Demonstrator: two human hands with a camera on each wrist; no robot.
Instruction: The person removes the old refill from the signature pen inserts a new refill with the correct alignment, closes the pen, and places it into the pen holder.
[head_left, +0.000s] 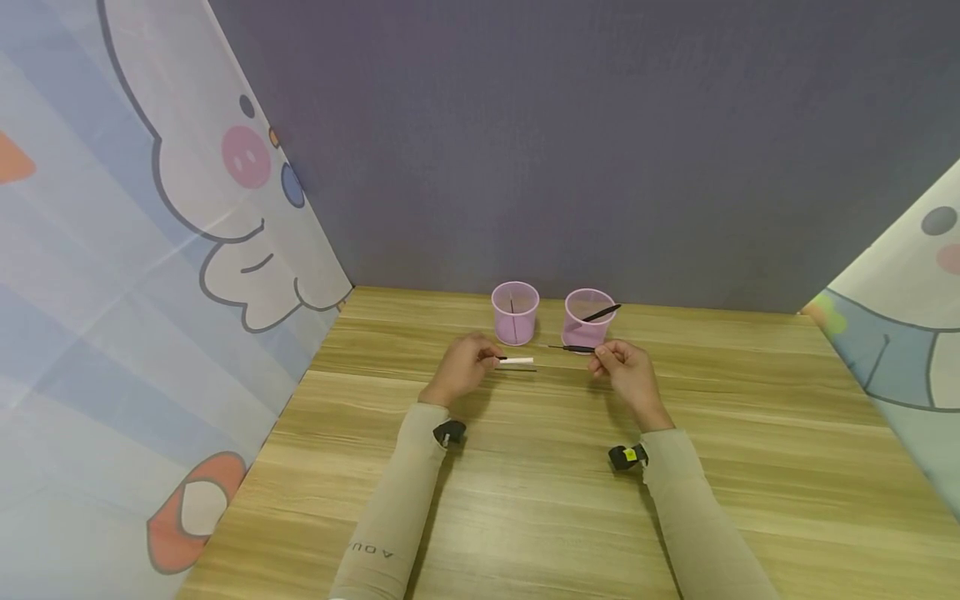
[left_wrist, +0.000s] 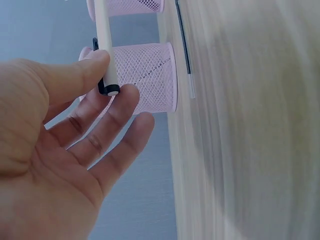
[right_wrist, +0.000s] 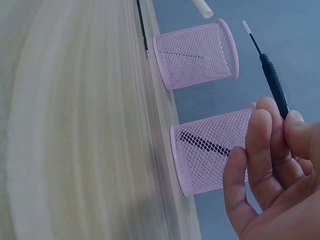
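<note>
My left hand [head_left: 463,367] pinches a white pen barrel [left_wrist: 103,30] between thumb and fingers, near its black clip end. Its other fingers spread loosely in the left wrist view. Between the thumb and fingers of my right hand [head_left: 628,371] is a black ribbed pen grip section [right_wrist: 272,82], from which a thin, clear-tipped refill [right_wrist: 254,41] sticks out, pointing left. Both pieces are held above the table, facing each other. On the wood below the white barrel lies a thin dark refill [left_wrist: 184,40] with a clear end.
Two pink mesh cups stand by the grey back wall [head_left: 570,150]. The left cup [head_left: 515,329] holds a thin dark rod; the right cup [right_wrist: 200,137], behind my right hand, holds a black pen [head_left: 602,313] leaning on its rim. Cartoon-printed cloths [head_left: 90,292] flank the wooden table [head_left: 540,500].
</note>
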